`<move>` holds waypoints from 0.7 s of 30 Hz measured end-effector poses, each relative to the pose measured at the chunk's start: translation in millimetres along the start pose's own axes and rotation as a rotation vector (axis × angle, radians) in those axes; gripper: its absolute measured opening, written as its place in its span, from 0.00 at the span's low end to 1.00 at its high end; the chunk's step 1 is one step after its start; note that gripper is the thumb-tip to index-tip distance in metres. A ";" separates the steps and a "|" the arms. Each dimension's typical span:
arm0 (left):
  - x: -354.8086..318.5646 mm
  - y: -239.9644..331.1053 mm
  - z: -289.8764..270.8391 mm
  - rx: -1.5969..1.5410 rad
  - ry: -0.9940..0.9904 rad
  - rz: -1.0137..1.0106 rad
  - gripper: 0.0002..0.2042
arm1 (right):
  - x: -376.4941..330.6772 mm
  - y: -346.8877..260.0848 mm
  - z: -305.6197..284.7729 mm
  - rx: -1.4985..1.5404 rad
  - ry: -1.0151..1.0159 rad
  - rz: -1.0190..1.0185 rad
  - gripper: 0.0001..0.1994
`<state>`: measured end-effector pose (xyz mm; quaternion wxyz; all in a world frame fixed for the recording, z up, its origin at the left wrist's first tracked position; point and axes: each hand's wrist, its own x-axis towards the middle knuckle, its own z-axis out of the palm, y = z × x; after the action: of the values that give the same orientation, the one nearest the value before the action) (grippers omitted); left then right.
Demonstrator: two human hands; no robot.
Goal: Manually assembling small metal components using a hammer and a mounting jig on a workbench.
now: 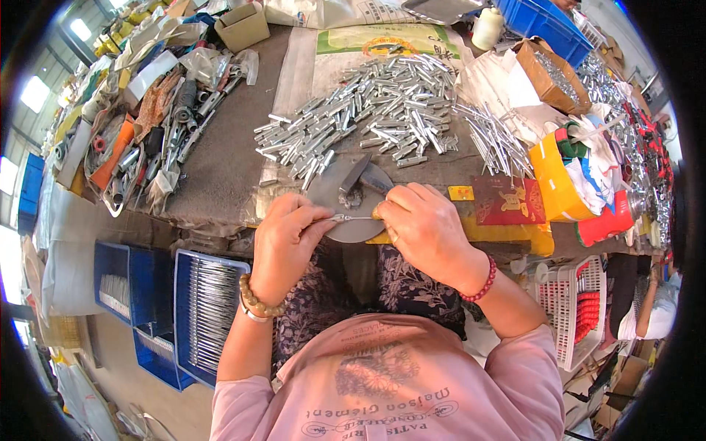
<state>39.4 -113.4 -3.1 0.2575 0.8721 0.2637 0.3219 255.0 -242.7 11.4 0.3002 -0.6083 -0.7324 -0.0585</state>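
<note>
Between my two hands a thin silvery metal rod lies level, with a thicker fitting at its left end. My left hand is closed in a pinch on that fitting. My right hand grips the rod's other end, its fingertips hiding the tip. Beneath the rod is a round grey metal plate at the table's front edge. A dark hammer-like tool rests on the plate's far part, just beyond my hands. Farther back, a heap of short silvery metal pieces spreads over a sack. Longer thin rods lie to its right.
Tools and scraps clutter the table's left. A red paper packet and a yellow box with cloth sit to the right, below a cardboard box of small parts. Blue crates of rods stand lower left, a white basket lower right.
</note>
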 end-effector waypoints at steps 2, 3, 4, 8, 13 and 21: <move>0.6 -0.5 0.1 -0.010 0.002 -0.008 0.07 | -0.4 1.2 2.9 0.003 0.013 -0.016 0.06; 0.8 -1.1 -0.1 -0.026 -0.003 -0.023 0.08 | -0.4 1.7 4.0 0.004 0.026 -0.034 0.06; 0.1 -1.3 -0.3 -0.043 -0.009 -0.040 0.08 | -0.6 1.6 4.2 0.006 0.026 -0.033 0.06; -0.1 -4.6 0.1 -0.046 -0.013 -0.028 0.08 | -0.8 2.2 5.4 0.003 0.031 -0.046 0.07; -1.1 -5.1 0.1 -0.040 -0.036 -0.026 0.10 | 0.8 4.6 9.3 0.018 0.054 -0.080 0.06; -0.7 -3.9 2.9 -0.015 -0.028 0.026 0.09 | 3.3 6.8 14.3 0.000 0.045 -0.145 0.02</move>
<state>39.8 -111.9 -7.7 0.2637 0.8778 0.2464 0.3149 255.7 -231.7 -0.5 0.3115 -0.5522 -0.7676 -0.0937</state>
